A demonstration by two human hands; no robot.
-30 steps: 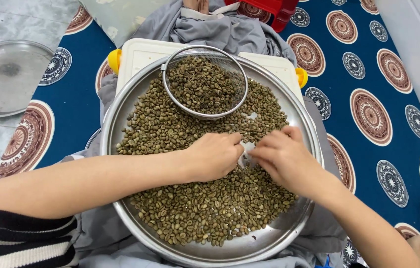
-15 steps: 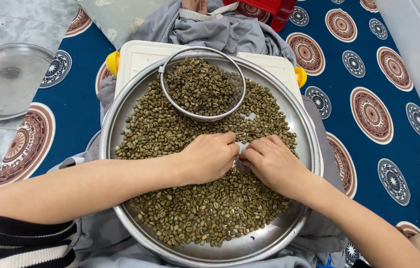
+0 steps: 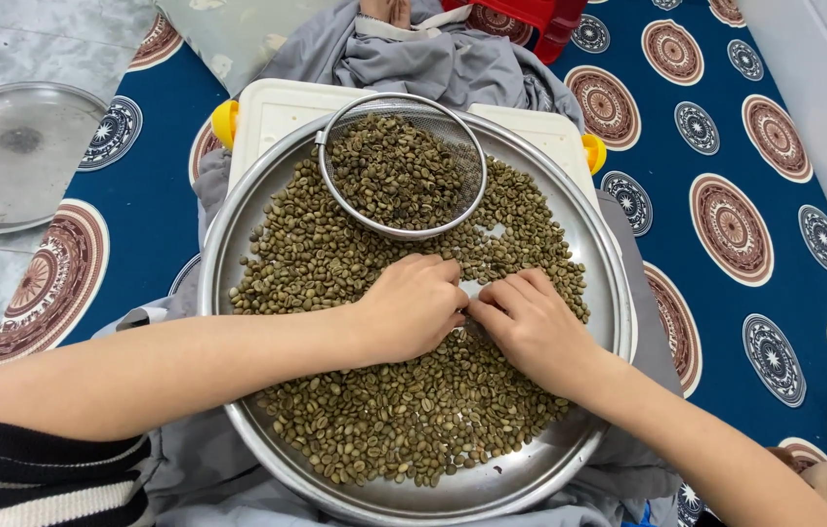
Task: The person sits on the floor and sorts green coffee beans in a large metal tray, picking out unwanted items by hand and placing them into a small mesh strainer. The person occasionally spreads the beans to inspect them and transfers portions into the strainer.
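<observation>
Both hands, left (image 3: 412, 307) and right (image 3: 529, 327), fingers curled, tips meeting on beans (image 3: 384, 410) mid-tray (image 3: 604, 283) | sieve (image 3: 402, 166) of beans at tray's far side | empty plate (image 3: 13, 156) left of tray | patterned blue mat (image 3: 726, 127) beneath

A grey tiled floor (image 3: 3, 39) is covered over most of the view by a blue mat (image 3: 687, 322) patterned with brown and white discs. An empty steel plate (image 3: 13, 156) is set on the tiles at the left, its edge beside the mat. Grey cloth (image 3: 453, 59) is bunched on the mat at the top.
</observation>
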